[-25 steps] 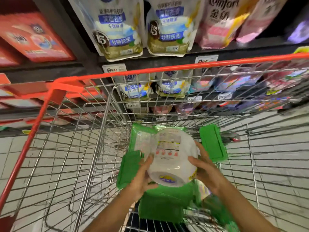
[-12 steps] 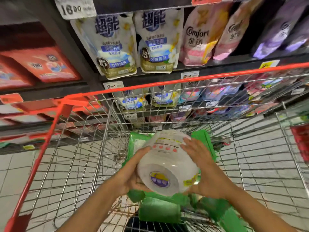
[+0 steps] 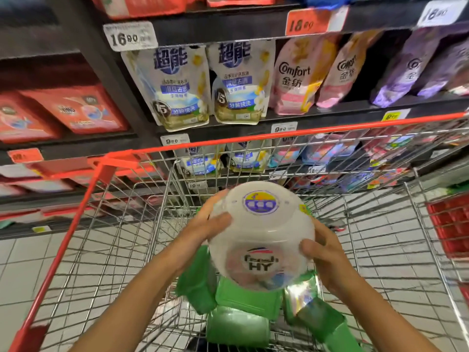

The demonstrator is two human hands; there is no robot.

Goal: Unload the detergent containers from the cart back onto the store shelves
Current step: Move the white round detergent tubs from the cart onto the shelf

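**White tub held in both hands above the cart**

You are holding the white tub (image 3: 261, 237) between your two hands, clear of the cart (image 3: 253, 138) and above its wire basket. Your left hand (image 3: 200, 235) grips the tub's upper left side, with the thumb laid across the front and the fingers curled round the far edge. Your right hand (image 3: 330, 260) clasps the lower right side, with the thumb pressed on the front and the fingers wrapped behind, out of sight. The tub is tilted. A face with a round blue and yellow sticker points up and away from you, and a label reading "HY" sits lower, between your thumbs.

Directly under your hands, in the bottom of the cart, lie several green containers (image 3: 248, 298), jumbled at different angles.

Beyond your hands, past the cart's red rim, stand the shelves (image 3: 215, 26). White pouches (image 3: 182, 87) hang straight ahead above your left hand. Pink pouches (image 3: 294, 77) are above your right hand, and purple pouches (image 3: 406, 69) are further to the right. Red boxes (image 3: 83, 107) lie well off to the left of your left hand. A price tag (image 3: 130, 36) reading 16.90 is fixed to the shelf edge above the white pouches.
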